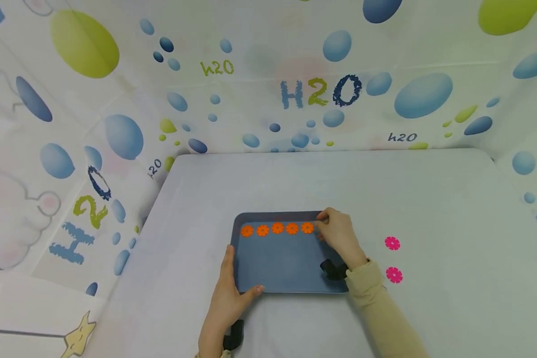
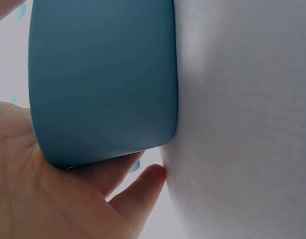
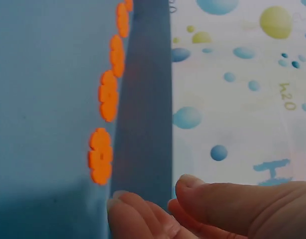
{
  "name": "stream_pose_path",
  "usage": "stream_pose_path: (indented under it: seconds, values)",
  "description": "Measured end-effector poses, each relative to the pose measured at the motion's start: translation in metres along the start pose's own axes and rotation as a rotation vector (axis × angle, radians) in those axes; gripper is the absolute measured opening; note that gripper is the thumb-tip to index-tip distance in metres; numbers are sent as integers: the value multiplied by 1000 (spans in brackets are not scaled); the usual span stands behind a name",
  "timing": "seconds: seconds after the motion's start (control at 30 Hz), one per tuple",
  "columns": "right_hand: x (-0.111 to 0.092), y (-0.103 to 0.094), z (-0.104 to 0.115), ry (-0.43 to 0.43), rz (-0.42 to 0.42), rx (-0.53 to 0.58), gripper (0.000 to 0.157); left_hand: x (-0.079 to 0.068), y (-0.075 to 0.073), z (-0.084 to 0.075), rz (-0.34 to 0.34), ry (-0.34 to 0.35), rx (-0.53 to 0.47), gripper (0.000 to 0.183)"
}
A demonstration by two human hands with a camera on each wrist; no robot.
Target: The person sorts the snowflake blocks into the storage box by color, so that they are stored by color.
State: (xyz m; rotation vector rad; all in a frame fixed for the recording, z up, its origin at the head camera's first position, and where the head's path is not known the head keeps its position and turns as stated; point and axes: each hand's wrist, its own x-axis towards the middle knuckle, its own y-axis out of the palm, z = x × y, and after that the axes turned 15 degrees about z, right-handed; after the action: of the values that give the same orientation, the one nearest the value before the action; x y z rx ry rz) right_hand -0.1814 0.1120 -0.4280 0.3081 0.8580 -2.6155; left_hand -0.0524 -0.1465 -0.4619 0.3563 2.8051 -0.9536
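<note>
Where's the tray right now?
In the head view, the tray sits on the white table, left of the two pink flowers, with the left hand at its near left corner.

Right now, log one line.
left hand: holds blue-gray tray; right hand: far right corner; orange flower pieces: row inside; pink flower pieces: outside

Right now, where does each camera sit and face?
Head: on the head, facing forward and down at the blue rectangular tray; left hand and right hand show.
Left wrist: on that wrist, facing the tray's side; left hand shows.
Right wrist: on that wrist, facing the orange scalloped discs; right hand shows.
Head and right wrist share discs.
</note>
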Motion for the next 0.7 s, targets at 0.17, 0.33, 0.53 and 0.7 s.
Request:
stream_pose_path:
  seconds: [0.17,0.33,0.53,0.7]
  values:
    - [-16,-11,-3,-98,-141,-101,19,-1,-1,2,7,-5,-5,116]
    - [-28,-27,-14,-110,-262,-112,23,-1,-2,3,9,-13,-7,115]
    - [-41,-46,-38,-82,-355,-72,25,-1,-2,2,17,-16,-11,115]
    - [-55,-55,-63,-46,-394,-67,30,-1,-2,1,20,-16,-9,114]
